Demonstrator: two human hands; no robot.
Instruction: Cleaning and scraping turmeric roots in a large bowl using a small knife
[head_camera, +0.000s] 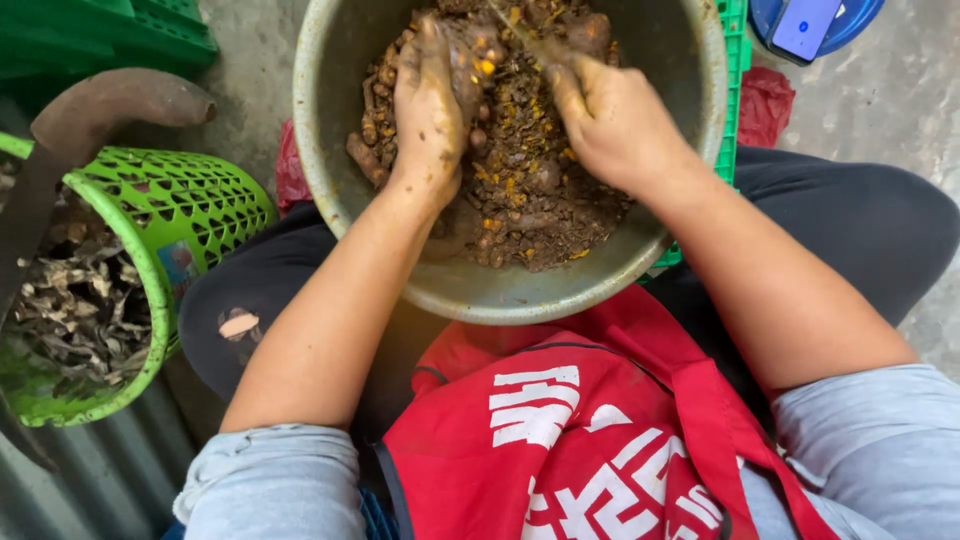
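Round metal basin (500, 295) sits on the person's lap, on the black trousers (850, 215) above the red apron (600, 430). The basin is full of muddy brown roots (520, 190) with orange-yellow cut bits mixed in. Left hand (430, 100), caked in dirt, is inside the basin at its left-centre, fingers curled around a root piece. Right hand (610, 115) is inside the basin at upper right, clenched around a thin blade-like tool (510, 25) pointing toward the far rim; the exact tool is hard to tell. The two hands are near each other, not touching. Left of the basin: a green plastic basket (190, 205) tilted, holding dry greyish peelings (80, 300). Behind the basin at its upper right: a blue object with a phone (805, 22) on it. Green crate (738, 60) edge just right of the basin.
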